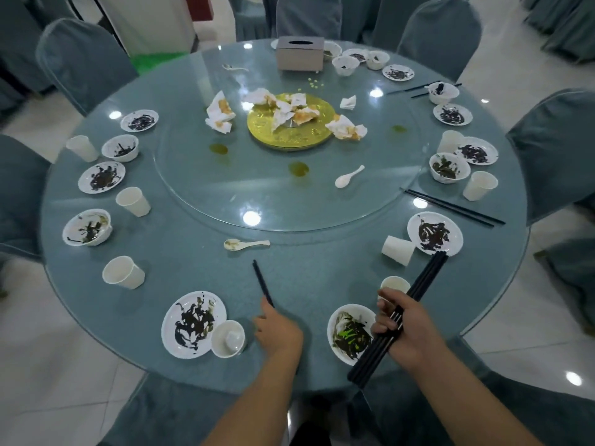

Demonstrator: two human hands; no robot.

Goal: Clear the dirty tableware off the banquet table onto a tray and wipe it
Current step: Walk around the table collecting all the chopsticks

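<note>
Your right hand (404, 329) was clamped round a bundle of black chopsticks (426, 275). Fingers were curled over its middle and the tips pointed up and right, passing just beside a paper cup (393, 282).

Your left hand (279, 329) was down on the table (306, 284) at the near end of the loose chopsticks (261, 280). They lay flat on the glass between the smeared plate (193, 323) and the dirty bowl (349, 333). Index finger reached along that end. The stick end was hidden behind the hand, so I couldn't tell whether the fingers had pinched it or only touched it.

Handling, my read:
- **Chopsticks:** light, stiff and smooth, and glass gives little friction, so they'd likely skate or roll if pushed. Pinch the near end, lift it first, then lay them parallel into the bundle.
- **Bundle:** mid-length grip looked fine, but adding sticks makes it prone to fanning out.
- **Plates and bowls:** they looked breakable and sauce-slick, so take them by the rim.
- **Cups:** light and easy to tip.

More chopsticks (450, 206) lay well apart on the right. A spoon (246, 244) sat just beside the near rim of the turntable (289, 201).

No tray was in view. Nothing was stacked and the table was unwiped.
</note>
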